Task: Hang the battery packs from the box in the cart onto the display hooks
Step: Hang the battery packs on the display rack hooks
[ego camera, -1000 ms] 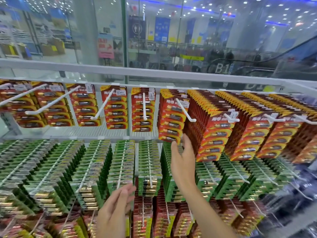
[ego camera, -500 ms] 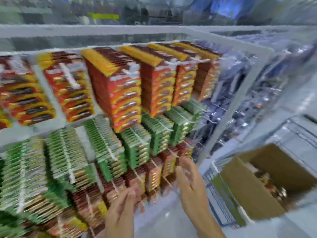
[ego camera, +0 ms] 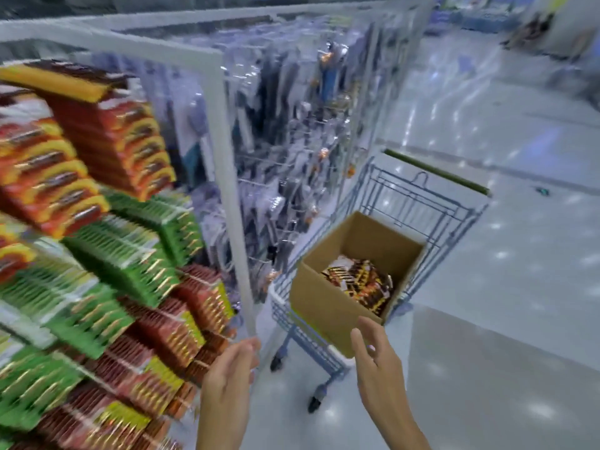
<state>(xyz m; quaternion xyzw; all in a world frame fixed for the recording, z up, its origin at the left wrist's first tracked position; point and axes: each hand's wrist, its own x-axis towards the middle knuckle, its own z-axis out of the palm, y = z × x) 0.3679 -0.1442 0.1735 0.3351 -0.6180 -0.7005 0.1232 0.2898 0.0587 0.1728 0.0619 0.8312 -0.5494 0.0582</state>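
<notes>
both hands are empty, fingers loosely spread: left hand (ego camera: 227, 378) low by the rack's post, right hand (ego camera: 378, 362) just below the box (ego camera: 324, 306). battery packs (ego camera: 360, 282) lie in the box's far corner inside the cart (ego camera: 418, 203). the hanging packs (ego camera: 107, 264) look blurry.

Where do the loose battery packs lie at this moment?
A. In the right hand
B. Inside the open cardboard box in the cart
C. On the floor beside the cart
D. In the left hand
B: the battery packs lie in the open cardboard box in the cart; the left hand and right hand are empty.
</notes>
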